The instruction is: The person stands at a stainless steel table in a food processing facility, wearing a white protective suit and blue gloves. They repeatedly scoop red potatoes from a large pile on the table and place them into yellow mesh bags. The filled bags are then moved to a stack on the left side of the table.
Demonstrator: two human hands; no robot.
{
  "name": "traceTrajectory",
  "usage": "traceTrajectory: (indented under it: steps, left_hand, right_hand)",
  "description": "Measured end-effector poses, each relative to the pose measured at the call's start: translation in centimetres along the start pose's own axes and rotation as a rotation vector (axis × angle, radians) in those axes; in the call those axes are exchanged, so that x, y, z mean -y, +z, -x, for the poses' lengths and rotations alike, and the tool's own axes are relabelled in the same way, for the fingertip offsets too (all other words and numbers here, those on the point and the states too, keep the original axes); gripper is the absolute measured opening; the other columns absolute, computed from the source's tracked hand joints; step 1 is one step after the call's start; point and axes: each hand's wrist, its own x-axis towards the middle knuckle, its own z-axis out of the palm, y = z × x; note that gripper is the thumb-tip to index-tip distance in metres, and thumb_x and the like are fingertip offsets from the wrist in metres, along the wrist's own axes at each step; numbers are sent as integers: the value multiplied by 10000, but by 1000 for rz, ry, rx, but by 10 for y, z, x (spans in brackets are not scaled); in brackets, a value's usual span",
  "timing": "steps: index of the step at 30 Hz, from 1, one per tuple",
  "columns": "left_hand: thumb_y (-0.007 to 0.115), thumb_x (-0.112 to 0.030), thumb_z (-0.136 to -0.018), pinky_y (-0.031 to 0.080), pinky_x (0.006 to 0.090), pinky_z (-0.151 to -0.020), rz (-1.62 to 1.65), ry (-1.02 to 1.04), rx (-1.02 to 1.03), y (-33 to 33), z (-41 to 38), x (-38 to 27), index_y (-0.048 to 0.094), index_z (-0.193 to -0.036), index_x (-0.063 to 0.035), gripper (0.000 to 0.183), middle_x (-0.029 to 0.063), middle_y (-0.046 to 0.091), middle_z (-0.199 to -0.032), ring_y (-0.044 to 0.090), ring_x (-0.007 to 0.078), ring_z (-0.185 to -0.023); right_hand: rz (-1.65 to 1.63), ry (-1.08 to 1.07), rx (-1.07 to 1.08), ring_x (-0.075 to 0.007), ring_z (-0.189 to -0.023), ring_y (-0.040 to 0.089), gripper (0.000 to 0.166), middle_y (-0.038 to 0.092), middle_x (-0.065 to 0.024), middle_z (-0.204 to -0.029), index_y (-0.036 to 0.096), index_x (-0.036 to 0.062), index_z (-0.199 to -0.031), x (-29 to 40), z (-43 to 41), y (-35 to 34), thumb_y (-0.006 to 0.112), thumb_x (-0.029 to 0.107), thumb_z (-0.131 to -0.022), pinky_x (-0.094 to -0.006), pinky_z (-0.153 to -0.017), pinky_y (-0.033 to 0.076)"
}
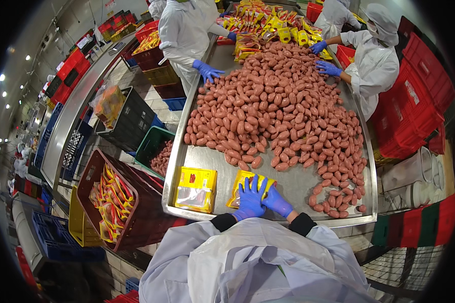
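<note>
Blue gloves cover both of my hands. My left hand [251,197] lies flat with spread fingers on a yellow plastic sausage packet [234,190] at the near side of the steel table [222,161]. Against its right side, my right hand [276,201] rests at the packet's right end, its fingertips partly hidden. Whether it grips the packet cannot be seen. Left of my hands lies a stack of flat yellow packets [195,189] with clear windows. Beyond them spreads a large heap of short, plump sausages [276,102], with a loose group near the right rim.
Co-workers in white stand at both table sides; one gloved hand [208,71] touches the heap's left edge, others [328,69] its right. Filled yellow packets [284,34] cover the far end. A maroon crate [148,208] of packets and a green crate [142,149] of sausages stand left.
</note>
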Motion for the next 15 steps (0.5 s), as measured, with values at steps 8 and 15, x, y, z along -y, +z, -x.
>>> traceTrajectory:
  steps: [8,15]
  left_hand:
    - [613,-114,-848,260,361,-1179,1700,-76,12,-29,8,19,133,-1600,-90,893,121,275,-1589,311,238,-1447]
    - [528,-12,-876,420,411,-1119,1842,-80,30,-10,9,43,176,-1582,-110,795,119,372,-1534,447,264,-1379]
  right_hand:
    - [814,-363,-247,-398,-1080,497,558,509,-242,-1168,549,-41,-1147,118,-18,-16,747,144,-660,-468,-924,427]
    - [349,-468,-535,-301,-1245,519,627,557,-145,-1298,563,48,-1317,100,43,-109,785,314,-794,-423,-1040,414]
